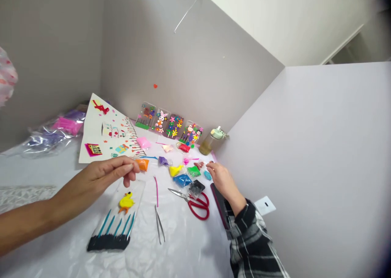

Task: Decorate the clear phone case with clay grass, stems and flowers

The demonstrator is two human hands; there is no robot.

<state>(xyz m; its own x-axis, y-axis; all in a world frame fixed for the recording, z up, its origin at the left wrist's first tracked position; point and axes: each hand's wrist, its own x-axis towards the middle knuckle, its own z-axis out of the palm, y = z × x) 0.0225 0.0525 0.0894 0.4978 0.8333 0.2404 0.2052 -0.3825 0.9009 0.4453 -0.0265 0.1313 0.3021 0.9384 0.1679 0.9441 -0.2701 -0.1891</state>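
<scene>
My left hand (117, 172) hovers above the top of a clear panel, its fingers curled and pressed together beside an orange clay packet (142, 164). Whatever the fingertips pinch is too small to make out. On the clear panel (139, 190) are a yellow clay duck (126, 201), several blue strips (118, 226) and a black clay band (108, 243) along the bottom. My right hand (224, 182) is at the right, with thumb and fingertips closed together near a blue clay lump (207, 175) and a brownish-red packet (199, 165). Its grip is too small to read.
Tweezers (159, 226), a pink strip (156, 191) and red-handled scissors (198, 206) lie on the white-covered table. Several clay packets (182, 180) cluster behind. Decorated panels (175, 126) lean on the wall beside a bottle (211, 140). A sticker-covered sheet (91, 127) stands left.
</scene>
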